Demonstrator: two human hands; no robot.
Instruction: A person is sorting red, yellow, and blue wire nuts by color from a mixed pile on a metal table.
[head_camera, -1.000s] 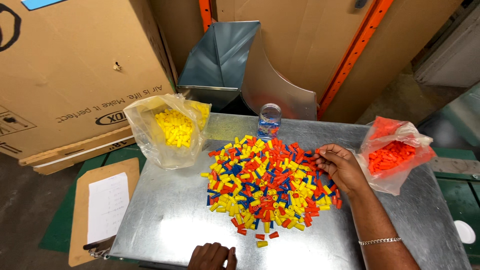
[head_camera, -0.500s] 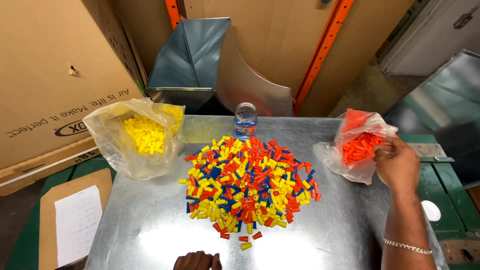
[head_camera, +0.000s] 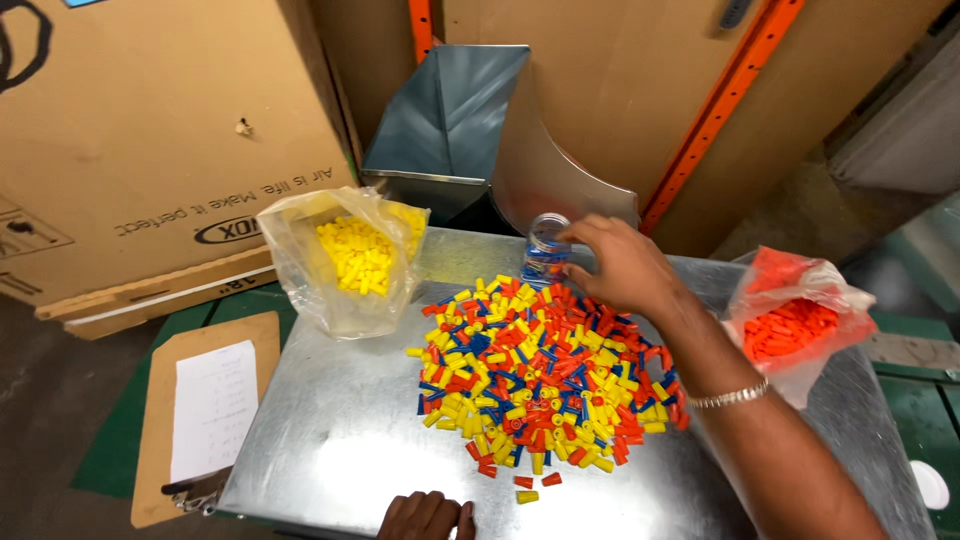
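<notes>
The left hand (head_camera: 425, 516) is cut off by the bottom edge — the right hand (head_camera: 625, 265) partly hides the clear jar (head_camera: 545, 250).

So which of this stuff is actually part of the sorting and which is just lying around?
In use:
right hand
left hand
mixed pile of caps
clear jar
yellow bag
orange bag
metal table

Lying about:
clipboard
cardboard box
metal chute

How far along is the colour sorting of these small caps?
Partly done: one clear bag holds yellow caps, another bag holds orange ones. In hand: the right hand reaches over the pile to the small clear jar, which seems to hold blue caps; the left hand rests at the table's near edge. Left: a large mixed pile of yellow, orange and blue caps.
</notes>
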